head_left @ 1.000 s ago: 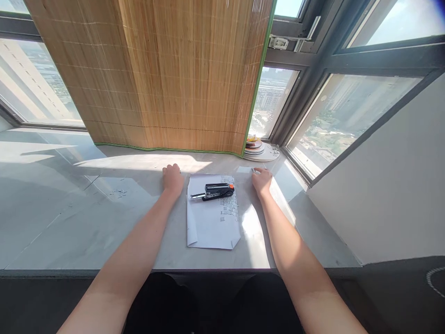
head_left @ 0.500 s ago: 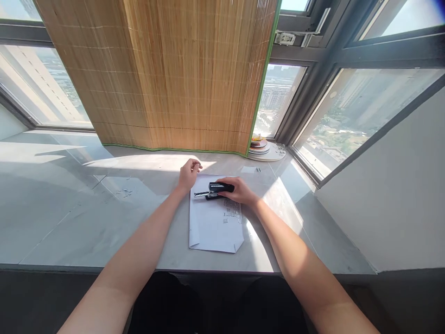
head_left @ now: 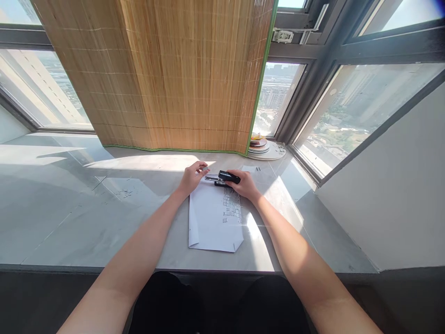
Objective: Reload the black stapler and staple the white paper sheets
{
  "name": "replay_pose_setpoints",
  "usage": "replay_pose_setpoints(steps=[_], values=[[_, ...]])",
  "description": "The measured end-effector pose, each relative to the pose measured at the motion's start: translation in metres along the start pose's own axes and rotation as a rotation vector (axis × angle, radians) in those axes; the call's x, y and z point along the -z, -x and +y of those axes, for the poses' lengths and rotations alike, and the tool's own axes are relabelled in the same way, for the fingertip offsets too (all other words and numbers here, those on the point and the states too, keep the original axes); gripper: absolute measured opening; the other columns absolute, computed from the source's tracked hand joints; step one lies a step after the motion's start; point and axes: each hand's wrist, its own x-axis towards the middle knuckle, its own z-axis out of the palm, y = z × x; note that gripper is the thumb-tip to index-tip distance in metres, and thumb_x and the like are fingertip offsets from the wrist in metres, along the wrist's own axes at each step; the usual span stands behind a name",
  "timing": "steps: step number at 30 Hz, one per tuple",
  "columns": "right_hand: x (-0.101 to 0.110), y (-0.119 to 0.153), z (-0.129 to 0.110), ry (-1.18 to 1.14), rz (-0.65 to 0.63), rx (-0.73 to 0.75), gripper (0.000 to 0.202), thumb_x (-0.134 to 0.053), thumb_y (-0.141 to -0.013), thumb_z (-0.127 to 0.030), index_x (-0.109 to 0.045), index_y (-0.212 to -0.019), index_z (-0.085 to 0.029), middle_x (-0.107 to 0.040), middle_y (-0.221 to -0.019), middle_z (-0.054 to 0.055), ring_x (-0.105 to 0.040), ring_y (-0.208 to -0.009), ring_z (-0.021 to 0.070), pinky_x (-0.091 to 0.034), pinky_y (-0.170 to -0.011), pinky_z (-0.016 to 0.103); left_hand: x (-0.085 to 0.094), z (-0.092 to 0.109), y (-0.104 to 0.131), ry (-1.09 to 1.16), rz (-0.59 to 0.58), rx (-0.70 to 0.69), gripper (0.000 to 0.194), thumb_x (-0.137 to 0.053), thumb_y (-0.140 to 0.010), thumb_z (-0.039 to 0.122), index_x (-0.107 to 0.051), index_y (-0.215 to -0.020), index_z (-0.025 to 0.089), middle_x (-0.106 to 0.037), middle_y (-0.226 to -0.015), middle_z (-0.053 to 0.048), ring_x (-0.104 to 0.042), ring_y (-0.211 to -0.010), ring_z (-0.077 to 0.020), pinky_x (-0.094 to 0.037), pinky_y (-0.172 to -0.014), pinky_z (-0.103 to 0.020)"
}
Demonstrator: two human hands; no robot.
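Observation:
A black stapler (head_left: 228,176) is held by my right hand (head_left: 245,184) above the upper part of a folded white paper (head_left: 212,222). Its top is raised, and the metal magazine points left toward my left hand (head_left: 192,178). My left hand pinches a small greyish strip of staples (head_left: 205,168) just beyond the magazine's tip. Rows of staples (head_left: 232,206) cover the right side of the paper. The paper's lower corners are folded.
Loose staples (head_left: 125,193) lie on the grey sill (head_left: 83,222) at the left. Small staple strips (head_left: 258,169) sit behind my right hand. Stacked plates (head_left: 259,146) stand by the window corner. A bamboo blind (head_left: 174,79) hangs behind.
My right hand has lifted the stapler up and to the right, away from me. My left hand has shifted right, closer to the magazine's tip.

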Motion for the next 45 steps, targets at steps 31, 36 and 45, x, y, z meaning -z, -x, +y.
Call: replay_pose_setpoints(steps=[31, 36, 45], values=[[0.031, 0.001, 0.003, -0.211, -0.035, -0.117, 0.041, -0.089, -0.072, -0.039, -0.085, -0.108, -0.022, -0.083, -0.108, 0.008, -0.078, -0.100, 0.0315, -0.059, -0.097, 0.045, 0.002, 0.004, 0.007, 0.103, -0.251, -0.077, 0.029, -0.082, -0.087, 0.045, -0.079, -0.102, 0.020, -0.083, -0.095, -0.007, -0.079, -0.091, -0.0248, -0.063, -0.092, -0.040], [0.012, 0.000, -0.029, -0.288, -0.124, -0.026, 0.038, -0.086, -0.079, -0.040, -0.084, -0.111, -0.020, -0.082, -0.103, 0.007, -0.077, -0.092, 0.0262, -0.060, -0.087, 0.038, -0.008, 0.010, 0.008, 0.128, -0.288, -0.059, 0.038, -0.085, -0.082, 0.036, -0.068, -0.114, 0.022, -0.078, -0.108, -0.006, -0.076, -0.096, -0.0219, -0.059, -0.096, -0.041], [-0.029, 0.006, -0.052, -0.207, -0.073, -0.083, 0.039, -0.081, -0.086, -0.038, -0.080, -0.122, -0.023, -0.082, -0.114, 0.007, -0.077, -0.102, 0.0273, -0.061, -0.096, 0.040, 0.020, 0.007, -0.003, 0.270, 0.118, 0.043, 0.046, -0.064, -0.097, 0.058, -0.051, -0.072, 0.022, -0.054, -0.066, 0.000, -0.047, -0.058, -0.0121, -0.039, -0.057, -0.028]])
